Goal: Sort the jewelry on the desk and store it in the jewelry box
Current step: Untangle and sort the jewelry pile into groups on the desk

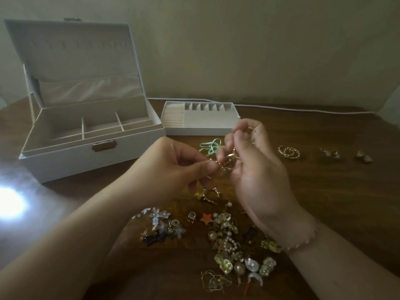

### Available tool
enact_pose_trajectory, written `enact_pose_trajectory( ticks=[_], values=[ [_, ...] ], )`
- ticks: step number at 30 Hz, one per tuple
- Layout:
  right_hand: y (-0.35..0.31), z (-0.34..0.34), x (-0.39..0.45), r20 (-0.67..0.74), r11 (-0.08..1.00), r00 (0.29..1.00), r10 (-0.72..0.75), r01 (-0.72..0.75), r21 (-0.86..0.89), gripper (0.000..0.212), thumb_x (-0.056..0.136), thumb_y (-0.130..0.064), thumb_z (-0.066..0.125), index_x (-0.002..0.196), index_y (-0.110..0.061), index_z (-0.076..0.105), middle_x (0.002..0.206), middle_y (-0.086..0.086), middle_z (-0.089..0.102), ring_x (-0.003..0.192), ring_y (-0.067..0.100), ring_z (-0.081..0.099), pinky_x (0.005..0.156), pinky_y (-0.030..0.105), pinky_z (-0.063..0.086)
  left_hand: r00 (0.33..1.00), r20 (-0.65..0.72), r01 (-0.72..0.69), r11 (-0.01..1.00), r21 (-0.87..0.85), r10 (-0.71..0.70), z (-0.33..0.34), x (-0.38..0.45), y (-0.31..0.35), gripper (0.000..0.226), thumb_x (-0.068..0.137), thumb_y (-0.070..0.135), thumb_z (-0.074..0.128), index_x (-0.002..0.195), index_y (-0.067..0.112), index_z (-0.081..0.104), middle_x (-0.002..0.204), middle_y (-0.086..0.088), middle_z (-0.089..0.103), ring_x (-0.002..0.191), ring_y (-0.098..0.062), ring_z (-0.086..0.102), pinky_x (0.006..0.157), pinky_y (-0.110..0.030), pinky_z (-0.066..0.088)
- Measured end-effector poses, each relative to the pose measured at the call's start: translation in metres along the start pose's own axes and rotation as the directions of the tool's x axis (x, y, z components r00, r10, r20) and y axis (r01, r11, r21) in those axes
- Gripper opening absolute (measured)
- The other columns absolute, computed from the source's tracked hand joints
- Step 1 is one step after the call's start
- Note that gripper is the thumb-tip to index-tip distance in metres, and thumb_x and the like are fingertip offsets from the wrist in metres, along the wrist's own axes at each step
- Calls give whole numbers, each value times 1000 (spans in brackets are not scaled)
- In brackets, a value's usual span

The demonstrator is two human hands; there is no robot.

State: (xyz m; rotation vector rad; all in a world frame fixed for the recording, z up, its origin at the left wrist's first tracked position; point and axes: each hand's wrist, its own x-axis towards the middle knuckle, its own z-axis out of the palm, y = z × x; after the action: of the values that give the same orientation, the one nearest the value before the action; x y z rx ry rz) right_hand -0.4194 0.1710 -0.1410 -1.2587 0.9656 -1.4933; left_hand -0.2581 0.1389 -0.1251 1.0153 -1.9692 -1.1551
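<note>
Both grips are busy above the counter: our left hand pinches one end of a small tangle of gold earrings between thumb and fingertips, while our right hand holds the other end with curled fingers, palm turned toward us; the tangle hangs between the two hands, above the wood and just right of the jewelry box; that white box sits at the far left with its lid raised, its divided compartments showing; its removable tray, with ring rolls and small cells, lies just right of the box, touching or nearly touching it; a mint ribbon rests near the tray's near edge; a loose pile of jewelry with pearls, white flowers and gold pieces spreads on the near side beneath our wrists; farther right, gold hoops and two small pairs of earrings lie apart in a row; a white cable runs along the far edge.
</note>
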Motion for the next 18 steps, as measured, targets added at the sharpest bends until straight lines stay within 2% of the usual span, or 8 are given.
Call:
enact_pose_trajectory(
  ticks=[3, 5, 8, 10, 12, 14, 16, 18],
  values=[
    [-5, 5, -3, 26, 998, 999, 47, -46, -34, 8, 94, -38, 41, 93, -35, 48, 83, 1, 51, 73, 25, 53, 74, 59, 53, 995, -92, -48, 997, -65, 42, 6, 0, -1, 23, 72, 39, 66, 77, 20, 79, 70, -2, 75, 56, -11, 63, 56, -18, 50],
    [-9, 8, -2, -8, 993, 995, 96, -96, 68, 9, 101, -31, 40, 97, -28, 47, 81, 4, 49, 63, 20, 55, 67, 52, 52, 991, -117, -73, 995, -67, 64, 11, 0, -1, 24, 72, 39, 66, 79, 20, 78, 70, -3, 75, 58, -13, 66, 56, -17, 50],
    [-23, -13, 11, -201, 923, 954, 223, -141, 358, 16, 103, -21, 37, 96, -13, 49, 75, 5, 45, 57, 17, 47, 54, 34, 42, 986, -150, -82, 994, -67, 71, 15, -2, -2, 19, 73, 37, 66, 85, 24, 75, 72, 0, 75, 63, -13, 70, 59, -17, 52],
    [-42, -47, 21, -238, 773, 906, 349, -135, 619, 23, 101, -23, 37, 89, -10, 51, 69, 6, 46, 52, 17, 44, 44, 25, 35, 976, -177, -114, 989, 89, 128, 19, -4, -6, 13, 76, 37, 66, 84, 30, 73, 73, 10, 75, 64, -5, 70, 60, -17, 54],
    [-62, -94, 27, -278, 692, 885, 373, -66, 719, 34, 99, -31, 34, 79, -11, 51, 63, 4, 46, 45, 14, 41, 37, 19, 29, 965, -151, -168, 949, 267, 214, 22, -5, -10, 7, 81, 38, 66, 83, 35, 72, 75, 20, 72, 65, 4, 67, 60, -11, 51],
    [-77, -145, 31, -428, 781, 853, 300, 38, 623, 47, 100, -43, 27, 71, -14, 50, 56, 0, 41, 40, 12, 34, 38, 17, 22, 960, -37, -242, 887, 394, 278, 22, -4, -15, 13, 85, 43, 62, 86, 36, 73, 84, 23, 71, 77, 8, 67, 67, -9, 50],
    [-85, -201, 37, -614, 931, 770, 173, 76, 358, 58, 99, -55, 22, 62, -19, 48, 51, -2, 37, 37, 13, 28, 42, 15, 17, 948, 106, -311, 808, 500, 299, 21, 1, -22, 25, 89, 54, 56, 90, 36, 74, 101, 26, 70, 95, 11, 62, 76, -6, 50],
    [-86, -253, 40, -766, 996, 642, 21, -83, -42, 57, 98, -58, 26, 62, -19, 47, 52, 1, 42, 36, 14, 33, 44, 16, 20, 954, 164, -300, 810, 504, 251, 17, 4, -26, 38, 83, 66, 47, 92, 39, 73, 112, 34, 64, 103, 16, 57, 82, -2, 46]
  ],
)
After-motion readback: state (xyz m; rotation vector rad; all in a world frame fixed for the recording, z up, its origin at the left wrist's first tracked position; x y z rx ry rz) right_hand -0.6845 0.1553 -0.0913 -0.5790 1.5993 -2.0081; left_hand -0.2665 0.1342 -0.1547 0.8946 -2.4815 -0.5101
